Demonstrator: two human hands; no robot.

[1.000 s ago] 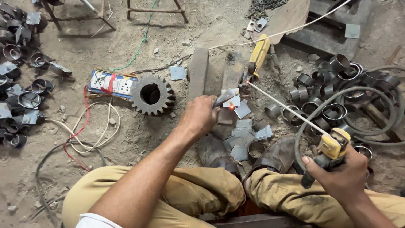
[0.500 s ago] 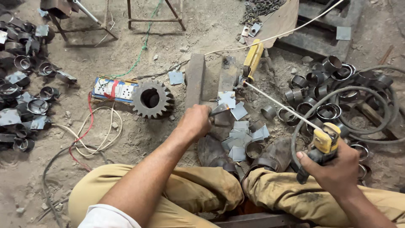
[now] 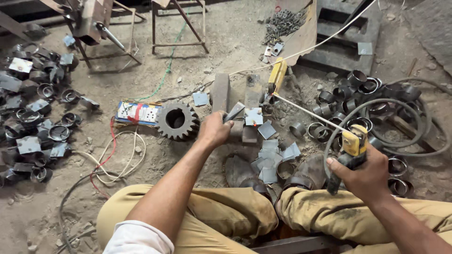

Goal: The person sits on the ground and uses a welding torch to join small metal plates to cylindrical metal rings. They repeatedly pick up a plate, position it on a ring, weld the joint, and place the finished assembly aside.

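Observation:
My left hand (image 3: 214, 130) reaches forward over the dirt floor and grips a small square metal plate (image 3: 234, 112), held tilted beside two upright steel blocks (image 3: 220, 92). My right hand (image 3: 369, 175) is closed on a yellow and black electrode holder (image 3: 352, 145) above my right knee. A thin welding rod (image 3: 306, 111) sticks out of the holder and points up left toward the blocks. A pile of square metal plates (image 3: 273, 157) lies between my shoes. A thick grey cable (image 3: 376, 104) loops away from the holder.
A large toothed gear (image 3: 177, 122) lies left of my hand, next to a power strip (image 3: 138, 113) with loose wires. Several metal rings (image 3: 358, 94) are scattered at right, and finished ring-and-plate parts (image 3: 33, 117) are heaped at far left. A yellow-handled tool (image 3: 277, 75) lies behind the blocks.
My left hand has moved up from the plate pile to the steel blocks, carrying a plate. My right hand with the holder stays near my right knee.

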